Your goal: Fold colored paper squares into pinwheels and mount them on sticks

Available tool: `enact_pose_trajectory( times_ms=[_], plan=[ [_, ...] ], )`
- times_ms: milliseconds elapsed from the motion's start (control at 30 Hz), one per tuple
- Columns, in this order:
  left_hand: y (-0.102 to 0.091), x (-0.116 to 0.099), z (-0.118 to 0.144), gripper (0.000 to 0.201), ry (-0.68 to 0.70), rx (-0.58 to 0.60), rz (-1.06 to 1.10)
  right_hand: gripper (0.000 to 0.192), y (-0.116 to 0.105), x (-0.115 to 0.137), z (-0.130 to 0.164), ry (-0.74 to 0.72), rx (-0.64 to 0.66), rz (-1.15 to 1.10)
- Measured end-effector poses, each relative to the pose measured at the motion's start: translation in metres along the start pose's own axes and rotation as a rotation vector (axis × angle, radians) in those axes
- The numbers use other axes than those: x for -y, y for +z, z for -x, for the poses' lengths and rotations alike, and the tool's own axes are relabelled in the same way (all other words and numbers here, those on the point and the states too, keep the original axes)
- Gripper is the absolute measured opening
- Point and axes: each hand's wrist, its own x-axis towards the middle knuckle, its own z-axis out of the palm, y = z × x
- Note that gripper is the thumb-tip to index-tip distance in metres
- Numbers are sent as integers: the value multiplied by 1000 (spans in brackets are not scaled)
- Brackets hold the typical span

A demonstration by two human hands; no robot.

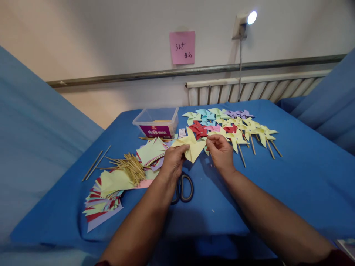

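Over the middle of the blue table, my left hand [175, 159] is closed on a pale yellow paper pinwheel [192, 146], with the thumb lying across the paper. My right hand [221, 152] pinches at the pinwheel's right-hand tip with thumb and index finger. Whether those fingertips also hold something small is hidden. No stick shows on this pinwheel. Black-handled scissors [186, 188] lie just below my left hand, partly covered by my forearm. To the left are a stack of coloured paper sheets [151, 151] and a heap of short wooden sticks [131, 168].
A clear plastic box [158, 130] with a purple label stands at the back. Finished-looking pinwheels [235, 138] in several colours lie back right. A fan of cut paper [102, 207] is at front left. Blue curtains [36, 140] hang on both sides. A radiator [249, 87] lines the wall.
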Motion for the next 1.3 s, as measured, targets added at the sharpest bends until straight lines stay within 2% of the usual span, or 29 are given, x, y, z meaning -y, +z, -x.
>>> enact_pose_trajectory(
  times_ms=[133,233,333,500,633,767,1000,1300],
  plan=[
    [-3,-1,-5,31,-23,-20,32,21,-11,-2,2,-294,23,224],
    [-4,-1,-7,32,-51,2,76,35,-23,-3,7,-531,251,457],
    [-3,0,-6,31,-73,42,87,42,-32,-2,10,-655,409,600],
    [2,1,0,25,-92,112,92,27,-32,2,4,-749,443,647],
    [6,0,5,29,-83,130,68,10,-31,0,-1,-747,479,638],
    [8,1,8,28,-54,145,18,4,-31,1,1,-703,464,586],
    [9,10,8,39,-21,90,-78,8,-32,5,4,-501,347,500],
    [12,11,7,23,-16,54,-144,13,-32,2,5,-317,331,393]
  ],
)
